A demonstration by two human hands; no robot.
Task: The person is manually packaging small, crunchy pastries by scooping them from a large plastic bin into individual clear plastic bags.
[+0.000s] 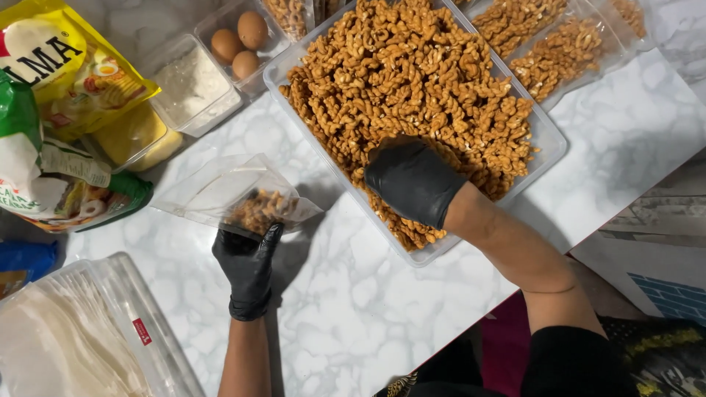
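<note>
On the white marble-patterned tabletop [353, 309], centre: one large clear rectangular plastic tray [548, 136] heaped with golden-brown twisted fried snacks [412, 73]. Right hand [412, 180], black-gloved, is buried palm-down in the heap at the tray's 6 o'clock edge, fingers curled into the snacks; whether it grips any cannot be told. Left hand [246, 261], black-gloved, lies at 8 o'clock from the tray, fingers closed on the mouth of a clear plastic pouch [220, 191] that holds a small portion of the same snacks. At 10 o'clock: clear tub with three brown eggs [239, 44], clear tub of white powder [190, 84], yellow printed bag [66, 62]. At 1 o'clock: filled clear snack packets [566, 44]. At 7 o'clock: stack of empty clear pouches [73, 338].
</note>
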